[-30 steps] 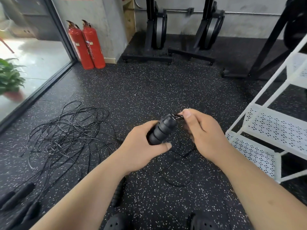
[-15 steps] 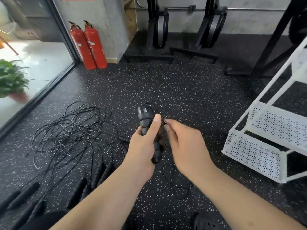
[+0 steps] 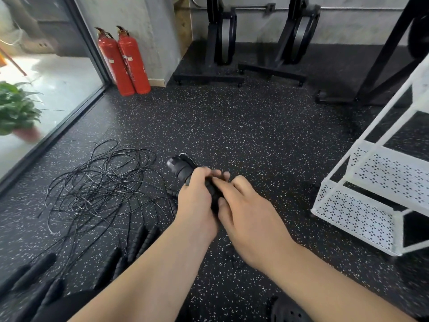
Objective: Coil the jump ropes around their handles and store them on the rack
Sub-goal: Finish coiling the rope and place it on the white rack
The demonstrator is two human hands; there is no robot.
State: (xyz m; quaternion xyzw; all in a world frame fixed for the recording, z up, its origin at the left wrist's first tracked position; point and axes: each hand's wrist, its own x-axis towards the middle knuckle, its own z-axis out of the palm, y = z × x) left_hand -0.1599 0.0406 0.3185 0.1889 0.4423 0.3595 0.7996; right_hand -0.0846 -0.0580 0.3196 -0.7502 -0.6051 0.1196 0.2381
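Black ribbed jump rope handles (image 3: 180,168) point up and to the left out of my left hand (image 3: 197,201), which grips them around the middle. My right hand (image 3: 246,214) lies against the lower part of the handles, its fingers curled on them and the thin black cord there. The cord itself is mostly hidden between my hands. A tangle of black jump ropes (image 3: 99,189) lies on the floor to the left, with several black handles (image 3: 139,242) near my left forearm. The white perforated rack (image 3: 371,205) stands at the right.
Two red fire extinguishers (image 3: 125,61) stand by the wall at the back left, beside a glass door with a potted plant (image 3: 16,112) behind it. Black exercise machines (image 3: 222,43) line the back wall. Speckled black rubber floor (image 3: 255,135) lies between me and them.
My left hand has turned the handles from pointing right to pointing up and left. My right hand has moved from the handles' top end down against their lower part, close to my left hand.
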